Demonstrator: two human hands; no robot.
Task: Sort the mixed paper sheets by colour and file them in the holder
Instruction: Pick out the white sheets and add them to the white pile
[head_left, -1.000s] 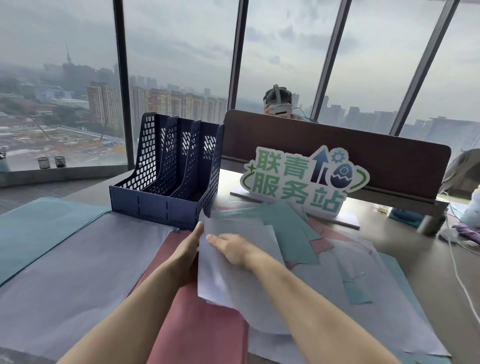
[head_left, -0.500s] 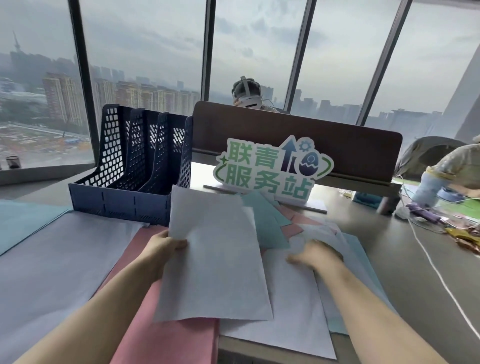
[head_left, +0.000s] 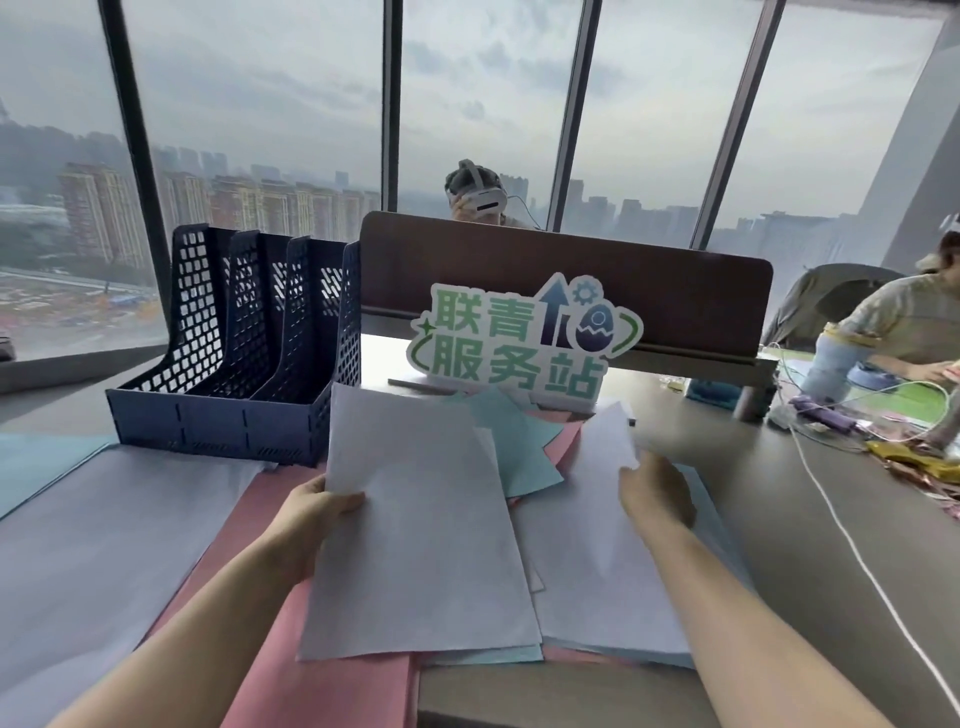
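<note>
My left hand (head_left: 311, 514) grips the left edge of a pale lilac sheet (head_left: 421, 530), thumb on top, holding it lifted over the mixed pile. My right hand (head_left: 657, 493) pinches the corner of a second lilac sheet (head_left: 597, 545), whose top edge curls up off the pile. Teal sheets (head_left: 519, 447) and pink sheets (head_left: 563, 441) lie mixed beneath them. Sorted stacks lie to the left: pink (head_left: 322, 670), lilac (head_left: 104, 545) and teal (head_left: 36, 462). The dark blue mesh file holder (head_left: 244, 358) stands at the back left, its slots showing no paper.
A green-and-white standing sign (head_left: 519, 343) and a brown desk divider (head_left: 571, 270) stand behind the pile. A person with a headset sits beyond the divider; another person works at the far right among cables (head_left: 857, 545) and clutter. The desk edge (head_left: 545, 691) lies near.
My left hand has kept the lilac sheet lifted at the left. My right hand moved right across the pile and has taken hold of a second lilac sheet, raising its corner.
</note>
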